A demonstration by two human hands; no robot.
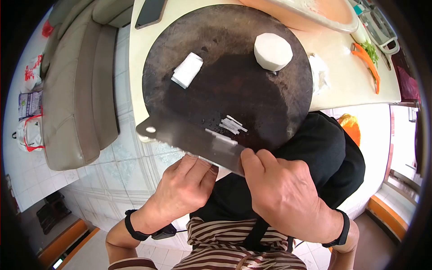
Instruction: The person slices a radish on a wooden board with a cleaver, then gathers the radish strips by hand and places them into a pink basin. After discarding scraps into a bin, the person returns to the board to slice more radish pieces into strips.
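My right hand [281,189] is closed around the handle of a wide cleaver [193,138], whose blade points left over the near edge of a round dark chopping board [229,83]. My left hand [186,180] is curled, its fingertips at the blade's near edge; what they grip, if anything, is hidden. White bits line that edge. Thin white strips [233,125] lie just beyond the blade. Farther back on the board are a stack of white slices [187,70] at left and a peeled white vegetable chunk [272,51], perhaps radish, at right.
The board rests on a cream table [337,96]. Behind it stands a large pale orange basin [310,13]. An orange peeler [366,65] lies at right beside green leaves [370,51]. A dark flat object [150,12] sits at the far left corner. A sofa [74,90] is left.
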